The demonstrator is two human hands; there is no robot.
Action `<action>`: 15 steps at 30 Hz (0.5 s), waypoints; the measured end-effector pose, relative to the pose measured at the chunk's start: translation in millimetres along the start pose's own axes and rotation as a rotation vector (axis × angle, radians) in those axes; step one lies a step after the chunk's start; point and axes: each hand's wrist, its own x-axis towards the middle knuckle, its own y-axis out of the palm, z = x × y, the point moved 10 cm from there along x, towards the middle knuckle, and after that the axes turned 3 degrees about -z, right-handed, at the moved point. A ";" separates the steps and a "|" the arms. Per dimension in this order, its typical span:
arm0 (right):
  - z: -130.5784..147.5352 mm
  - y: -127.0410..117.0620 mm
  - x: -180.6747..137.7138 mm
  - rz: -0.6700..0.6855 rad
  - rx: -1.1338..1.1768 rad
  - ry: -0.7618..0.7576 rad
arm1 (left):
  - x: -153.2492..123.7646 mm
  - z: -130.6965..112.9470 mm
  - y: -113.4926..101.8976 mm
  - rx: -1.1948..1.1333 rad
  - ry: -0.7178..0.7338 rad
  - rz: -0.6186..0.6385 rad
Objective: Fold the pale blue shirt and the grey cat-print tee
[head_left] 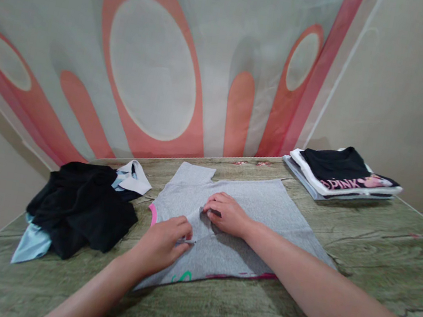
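Note:
A grey T-shirt (255, 209) with pink trim lies spread on the green wood-grain table (374, 251), its back facing up. My left hand (163, 242) pinches a fold of the grey cloth near the shirt's left side. My right hand (227, 212) pinches the same ridge of cloth a little farther back, fingers curled down onto it. Both hands sit close together over the shirt's middle-left part.
A heap of unfolded black, light-blue and white clothes (82, 204) lies at the left of the table. A stack of folded shirts (340, 175), the top one black with pink lettering, sits at the back right corner. A patterned curtain (170, 65) hangs behind.

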 end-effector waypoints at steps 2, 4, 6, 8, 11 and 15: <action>-3.3 2.7 -0.7 0.009 -0.009 0.013 | -0.2 -1.7 1.2 -0.033 0.015 0.006; -5.5 4.5 -1.3 0.018 -0.013 0.022 | -0.3 -3.2 2.7 -0.059 0.030 0.018; -6.4 5.0 -1.6 0.023 -0.014 0.027 | 0.0 -3.5 3.6 -0.077 0.035 0.031; -6.6 4.7 -1.7 0.025 -0.014 0.034 | 1.2 -2.4 3.6 -0.100 0.034 0.038; -6.8 4.6 -1.6 0.030 -0.012 0.043 | 4.7 3.6 2.5 -0.152 0.019 0.019; -6.6 3.9 -1.5 0.025 -0.003 0.040 | 6.9 13.3 -4.8 -0.188 -0.024 -0.079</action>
